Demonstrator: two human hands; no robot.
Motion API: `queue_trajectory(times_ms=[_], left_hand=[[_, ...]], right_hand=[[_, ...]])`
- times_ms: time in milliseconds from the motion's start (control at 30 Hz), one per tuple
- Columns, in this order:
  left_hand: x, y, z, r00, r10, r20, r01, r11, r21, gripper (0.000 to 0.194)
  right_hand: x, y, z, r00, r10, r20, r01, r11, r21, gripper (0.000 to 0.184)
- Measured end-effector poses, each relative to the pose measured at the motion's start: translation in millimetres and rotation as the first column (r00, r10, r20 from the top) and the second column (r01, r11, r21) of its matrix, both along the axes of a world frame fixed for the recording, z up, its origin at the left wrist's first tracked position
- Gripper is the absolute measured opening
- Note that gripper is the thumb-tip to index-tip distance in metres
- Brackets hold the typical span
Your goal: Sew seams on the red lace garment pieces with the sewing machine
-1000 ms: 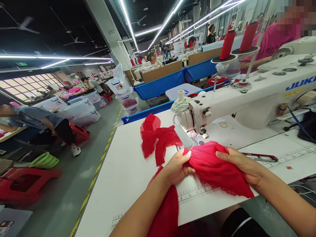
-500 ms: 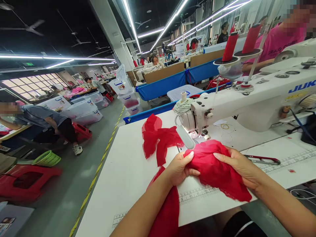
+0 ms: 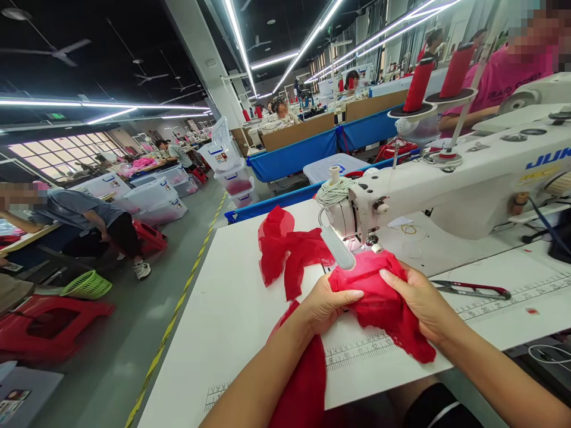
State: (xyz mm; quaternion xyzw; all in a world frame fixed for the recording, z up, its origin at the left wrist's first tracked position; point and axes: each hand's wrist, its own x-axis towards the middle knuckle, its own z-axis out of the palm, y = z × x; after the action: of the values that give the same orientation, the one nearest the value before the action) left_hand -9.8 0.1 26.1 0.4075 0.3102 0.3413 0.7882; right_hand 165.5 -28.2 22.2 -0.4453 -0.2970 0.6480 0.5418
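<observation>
Bunched red sheer fabric [image 3: 379,297] hangs between my two hands, just in front of the sewing machine's [image 3: 357,208] needle area. My left hand [image 3: 328,303] grips its left edge, thumb on top and the other fingers mostly hidden beneath. On the right side my right hand [image 3: 414,297] pinches it, thumb lying over the cloth and fingers behind. Cut red fabric pieces [image 3: 272,249] lie on the white table [image 3: 232,309] left of the machine. A longer red strip [image 3: 307,380] passes under my left forearm and drapes over the front edge.
Thread snips [image 3: 473,289] with dark red handles lie right of my right hand, near a printed ruler. Red thread cones [image 3: 419,86] stand behind the machine. A person in pink [image 3: 513,77] sits at the far right. Clear plastic boxes [image 3: 232,175] are stacked beyond the table.
My right hand has shifted left toward my left hand, bunching the fabric more tightly. My left thumb has moved down and now lies flatter across the cloth.
</observation>
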Motion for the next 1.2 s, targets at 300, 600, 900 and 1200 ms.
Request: queue_trajectory(times_ms=[300,600,900,1200], left_hand=[[-1.4,0.9,-8.3,0.997,0.029,-0.077,-0.020,0.993,0.116,0.051],[0.2,1.7,-12.2,0.982,0.116,-0.152,-0.084,0.975,0.207,0.046],[3.1,1.5,-10.7,0.976,0.198,-0.088,-0.181,0.968,0.173,0.037],[1.6,4.3,-2.5,0.979,0.185,0.080,-0.181,0.982,-0.054,0.048]], right_hand=[[14.0,-7.6,-2.0,0.991,-0.010,0.137,-0.001,0.997,0.081,0.059],[29.1,-20.1,-6.3,0.873,-0.091,0.479,-0.010,0.979,0.204,0.049],[15.6,-46.9,2.3,0.470,-0.600,0.648,-0.351,0.547,0.760,0.020],[-23.7,-71.1,-27.0,0.158,-0.562,0.812,-0.745,0.472,0.472,0.024]])
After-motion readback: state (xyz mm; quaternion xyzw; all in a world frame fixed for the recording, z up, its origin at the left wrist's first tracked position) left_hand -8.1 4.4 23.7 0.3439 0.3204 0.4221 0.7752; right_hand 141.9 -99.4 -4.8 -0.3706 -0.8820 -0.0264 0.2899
